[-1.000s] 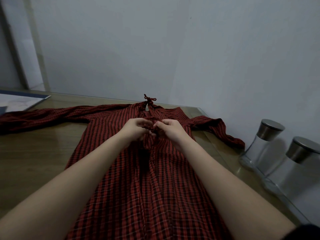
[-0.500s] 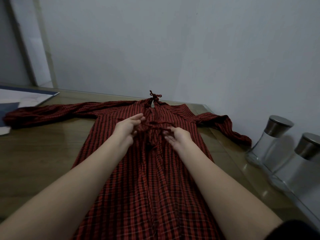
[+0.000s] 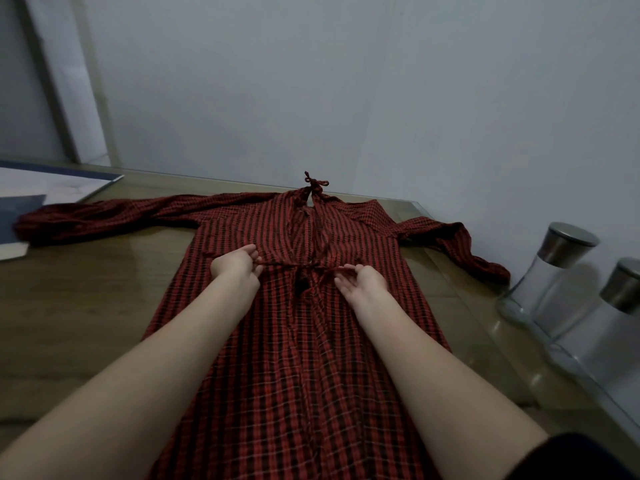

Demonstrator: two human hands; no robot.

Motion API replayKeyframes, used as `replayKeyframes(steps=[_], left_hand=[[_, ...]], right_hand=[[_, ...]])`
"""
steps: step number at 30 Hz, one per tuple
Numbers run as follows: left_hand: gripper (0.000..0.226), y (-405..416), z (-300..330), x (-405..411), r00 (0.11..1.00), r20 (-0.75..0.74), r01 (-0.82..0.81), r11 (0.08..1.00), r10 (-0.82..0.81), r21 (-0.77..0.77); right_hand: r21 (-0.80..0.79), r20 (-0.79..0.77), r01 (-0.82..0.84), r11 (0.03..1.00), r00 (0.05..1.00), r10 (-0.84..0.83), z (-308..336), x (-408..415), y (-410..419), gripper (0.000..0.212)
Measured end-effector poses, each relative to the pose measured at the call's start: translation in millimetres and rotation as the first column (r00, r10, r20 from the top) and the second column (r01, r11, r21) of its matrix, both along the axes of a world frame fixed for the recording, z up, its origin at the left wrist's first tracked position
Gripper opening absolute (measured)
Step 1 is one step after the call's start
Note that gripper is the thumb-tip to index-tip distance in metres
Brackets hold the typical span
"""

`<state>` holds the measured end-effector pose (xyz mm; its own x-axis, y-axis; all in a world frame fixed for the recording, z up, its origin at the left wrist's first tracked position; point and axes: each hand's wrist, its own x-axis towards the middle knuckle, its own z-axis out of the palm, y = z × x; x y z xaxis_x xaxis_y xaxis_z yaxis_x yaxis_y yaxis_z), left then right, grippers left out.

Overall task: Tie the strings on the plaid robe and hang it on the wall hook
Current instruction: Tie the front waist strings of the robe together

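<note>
Plaid robe spread flat, front up, along the middle of the wooden bench, collar toward the far edge by the wall, hem running off toward the near edge. One sleeve stretched out toward the left edge, the other bunched near the right edge. Small knotted tie at the collar, close to the far edge. Waist strings crossed at the robe's centre and drawn out taut to either side. Left hand lying on the cloth left of centre, fingertips pinching one string end. Right hand right of centre, palm turned up, fingertips pinching the other end. Hands well apart, each clamped on its own string. Two glass jars with metal lids standing along the right edge, near the bunched sleeve. Papers and a dark book at the far left corner, touching the outstretched sleeve's cuff.
</note>
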<state>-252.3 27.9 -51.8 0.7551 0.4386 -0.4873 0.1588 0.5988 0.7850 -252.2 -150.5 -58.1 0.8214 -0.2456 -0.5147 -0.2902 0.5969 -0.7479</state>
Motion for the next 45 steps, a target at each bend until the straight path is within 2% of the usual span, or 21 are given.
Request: replayKeyframes(steps=[4,6,7,8,9,10,11,13,16,17,18,21,24,26,30,32,34,36,39,41,45], left_hand=[[0.039,-8.1,5.0,0.3,1.000,0.006,-0.012,1.000,0.012,-0.010],[0.039,-10.0,8.1,2.3,1.000,0.009,-0.011,1.000,0.012,-0.024],[0.038,-9.5,9.6,3.8,1.000,0.014,-0.011,1.000,0.011,-0.026],[0.039,-8.8,10.6,4.8,1.000,0.021,-0.005,1.000,0.006,-0.028],[0.040,-8.5,12.3,5.1,1.000,0.030,0.007,1.000,-0.006,-0.029],[0.041,-9.0,14.4,4.9,0.999,0.048,0.023,1.000,-0.022,-0.017],[0.041,-10.6,16.8,4.7,0.996,0.079,0.037,0.999,-0.038,0.025],[0.041,-16.1,23.3,2.4,0.982,0.174,0.043,0.984,-0.073,0.171],[0.034,-24.2,33.2,-2.2,0.924,0.329,0.076,0.936,-0.196,0.342],[0.031,-25.9,35.4,-3.9,0.894,0.372,0.085,0.910,-0.249,0.405],[0.031,-27.3,36.8,-5.6,0.867,0.401,0.074,0.873,-0.295,0.482],[0.044,-29.4,37.1,-7.8,0.834,0.414,-0.023,0.727,-0.364,0.686],[0.065,-30.0,36.4,-2.7,0.819,0.371,0.037,0.685,-0.439,0.728],[0.075,-29.5,36.1,1.5,0.807,0.271,0.150,0.627,-0.524,0.765],[0.064,-27.1,33.5,-3.4,0.699,0.008,0.322,0.325,-0.715,0.889],[0.060,-26.8,29.8,-8.6,0.650,-0.067,0.349,0.220,-0.757,0.911],[0.044,-25.9,27.6,-12.2,0.686,-0.121,0.271,0.098,-0.717,0.958],[0.028,-25.4,28.0,-14.2,0.769,-0.064,0.160,0.095,-0.637,0.982],[0.016,-24.4,33.0,-17.4,0.814,0.027,0.077,0.153,-0.580,0.985],[0.015,-22.7,37.0,-19.0,0.818,0.023,0.069,0.139,-0.574,0.988],[0.016,-19.8,40.5,-21.3,0.807,-0.030,0.098,0.084,-0.589,0.992]], right_hand=[[0.214,0.132,0.080,0.973,0.985,-0.110,7.0,2.9,5.4,0.035],[0.295,0.225,0.067,0.953,0.965,-0.137,10.9,5.7,7.0,0.034],[0.268,0.271,0.031,0.963,0.957,-0.106,12.5,6.2,8.2,0.034],[0.154,0.319,-0.008,0.988,0.947,-0.042,12.3,7.6,9.2,0.034],[-0.069,0.351,-0.043,0.997,0.934,0.064,10.7,10.3,9.9,0.034],[-0.347,0.353,-0.070,0.935,0.914,0.200,8.4,13.3,11.2,0.034],[-0.604,0.324,-0.079,0.793,0.885,0.335,8.3,14.1,12.4,0.034],[-0.874,0.214,-0.078,0.480,0.824,0.524,11.6,14.2,14.4,0.030],[-0.982,0.005,-0.128,0.138,0.711,0.703,20.2,10.3,15.3,0.009],[-0.987,-0.062,-0.148,0.054,0.682,0.729,22.1,8.4,15.2,0.017],[-0.988,-0.100,-0.151,0.001,0.661,0.744,22.9,7.1,15.3,0.025],[-0.996,-0.088,-0.077,-0.051,0.635,0.767,27.8,2.9,17.1,0.017],[-0.994,-0.073,-0.111,0.001,0.657,0.750,27.5,4.6,17.3,0.041],[-0.983,-0.052,-0.164,0.081,0.677,0.734,24.0,5.9,16.3,0.043],[-0.835,0.084,-0.319,0.448,0.731,0.677,26.2,5.1,15.4,0.033],[-0.785,0.098,-0.349,0.511,0.746,0.659,29.1,4.6,14.2,0.031],[-0.772,0.100,-0.355,0.527,0.751,0.653,30.9,4.7,13.9,0.032],[-0.782,0.091,-0.348,0.517,0.757,0.647,33.2,3.8,14.5,0.035],[-0.777,0.092,-0.344,0.527,0.766,0.636,36.3,1.4,16.6,0.036],[-0.731,0.106,-0.350,0.586,0.789,0.605,37.9,1.1,18.9,0.033],[-0.486,0.050,-0.425,0.764,0.859,0.509,43.3,6.4,24.9,0.031]])
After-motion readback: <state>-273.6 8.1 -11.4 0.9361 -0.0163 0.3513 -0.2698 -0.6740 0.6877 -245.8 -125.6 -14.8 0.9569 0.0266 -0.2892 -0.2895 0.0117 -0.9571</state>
